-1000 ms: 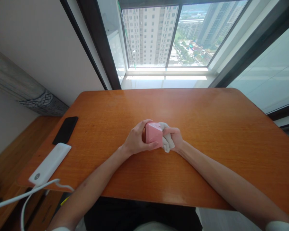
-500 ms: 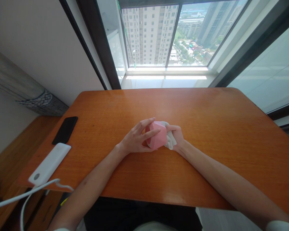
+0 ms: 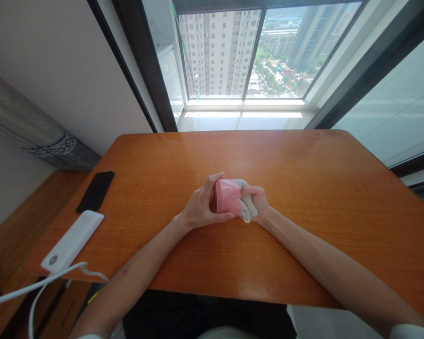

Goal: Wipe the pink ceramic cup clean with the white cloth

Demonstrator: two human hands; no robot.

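Fingers [image 3: 223, 217] of the left hand [image 3: 199, 206] clasp a pink object [image 3: 228, 197]; the right hand [image 3: 260, 202] grips pale cloth [image 3: 246, 210] against it.

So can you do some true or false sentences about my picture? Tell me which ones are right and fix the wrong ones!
1. The left hand is holding a pink object. True.
2. The right hand is holding a cloth. True.
3. The cloth is bright red. False: it is greyish white.
4. A black phone and a white slab lie on the left side of the wooden table. True.
5. The white slab is between the two hands. False: it lies near the phone, apart from both hands.
6. It is night outside. False: daylight shows through the window.
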